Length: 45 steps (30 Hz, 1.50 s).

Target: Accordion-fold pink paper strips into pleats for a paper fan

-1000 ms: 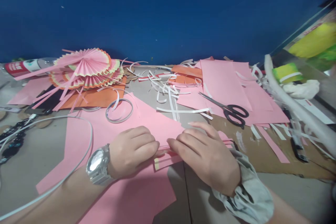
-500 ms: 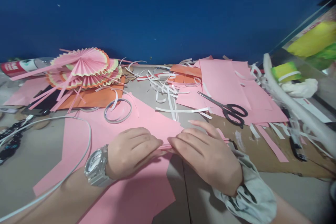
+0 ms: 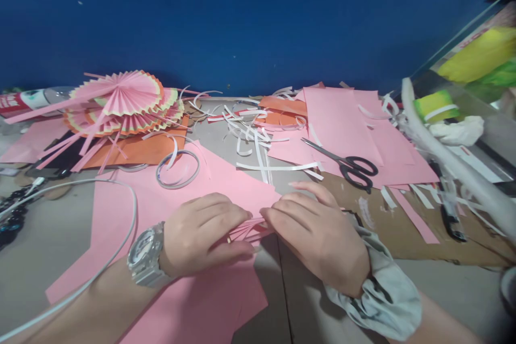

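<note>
Between my hands is a pleated piece of pink paper (image 3: 246,229), its narrow folds stacked together. My left hand (image 3: 207,231), with a clear watch at the wrist, grips the left part, fingers on top and thumb toward me. At the right end my right hand (image 3: 312,236) pinches the same folds, its index finger raised; a pale green scrunchie circles that wrist. My right thumb is hidden. Underneath lie large pink paper sheets (image 3: 133,209). A roll of tape (image 3: 178,187) rests on them beyond my left hand.
Pink and orange pleated paper rosettes (image 3: 119,94) are piled at the back left. Black-handled scissors (image 3: 357,166) lie by pink sheets (image 3: 338,118) at the right. White paper strips (image 3: 250,131) litter the middle back. A white cable (image 3: 133,215) loops at the left; a box cutter (image 3: 451,220) lies right.
My left thumb has moved down, away from the fingers, and the pink folds between my hands have fanned slightly apart and show more. The whole view has shifted a little.
</note>
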### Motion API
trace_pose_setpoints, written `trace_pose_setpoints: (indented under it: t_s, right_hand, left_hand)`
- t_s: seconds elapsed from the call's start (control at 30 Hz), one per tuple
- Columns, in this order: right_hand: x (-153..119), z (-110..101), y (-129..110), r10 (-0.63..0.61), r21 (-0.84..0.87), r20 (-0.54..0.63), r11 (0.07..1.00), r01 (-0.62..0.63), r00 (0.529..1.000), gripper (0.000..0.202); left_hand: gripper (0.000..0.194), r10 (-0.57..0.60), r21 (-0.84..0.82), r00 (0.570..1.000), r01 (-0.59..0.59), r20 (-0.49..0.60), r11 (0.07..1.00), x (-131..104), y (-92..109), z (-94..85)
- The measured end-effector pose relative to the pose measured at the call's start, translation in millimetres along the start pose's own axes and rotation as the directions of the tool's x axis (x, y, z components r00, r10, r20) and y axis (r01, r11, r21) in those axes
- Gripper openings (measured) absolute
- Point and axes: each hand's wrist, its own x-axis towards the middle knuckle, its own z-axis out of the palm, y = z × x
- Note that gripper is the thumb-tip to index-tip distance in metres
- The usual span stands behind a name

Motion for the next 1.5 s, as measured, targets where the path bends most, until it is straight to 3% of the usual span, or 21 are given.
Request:
trace_pose_setpoints:
  t_s: [0.13, 0.3, 0.5, 0.93, 1.13, 1.4, 1.5]
  right_hand:
    - [0, 1, -1, -0.001, -0.004, 0.014, 1.0, 0.001, 1.0, 0.024]
    - [1, 2, -3, -0.01, -0.009, 0.006, 1.0, 0.01, 1.0, 0.023]
    - [1, 4, -1, -0.013, -0.021, 0.017, 1.0, 0.013, 1.0, 0.02]
    - [2, 7, 1, -0.02, -0.001, 0.062, 1.0, 0.02, 0.998, 0.022]
    - [-1, 3, 10, 0.052, 0.011, 0.09, 0.999, -0.053, 0.995, 0.017]
    - [0, 6, 7, 0.013, 0.009, 0.089, 1.0, -0.014, 0.996, 0.024]
    - [-1, 6, 7, 0.015, 0.025, 0.096, 1.0, -0.018, 0.995, 0.022]
  left_hand:
    - [0.045, 0.001, -0.001, 1.0, -0.001, -0.012, 1.0, -1, 1, 2.4]
    - [0.011, -0.133, -0.042, 0.991, 0.133, 0.0, 0.99, 0, 5, 3.5]
    - [0.009, -0.208, -0.197, 0.978, 0.204, 0.005, 0.959, 1, 3, 4.0]
    - [0.017, -0.257, -0.225, 0.961, 0.274, 0.104, 0.935, 0, 2, 6.7]
    - [0.013, -0.359, -0.195, 0.928, 0.372, 0.098, 0.907, -2, -3, 1.6]
    - [0.017, -0.277, -0.129, 0.948, 0.297, 0.158, 0.946, -1, -5, 0.6]
    - [0.02, -0.295, -0.123, 0.939, 0.318, 0.178, 0.94, -2, -5, 0.5]
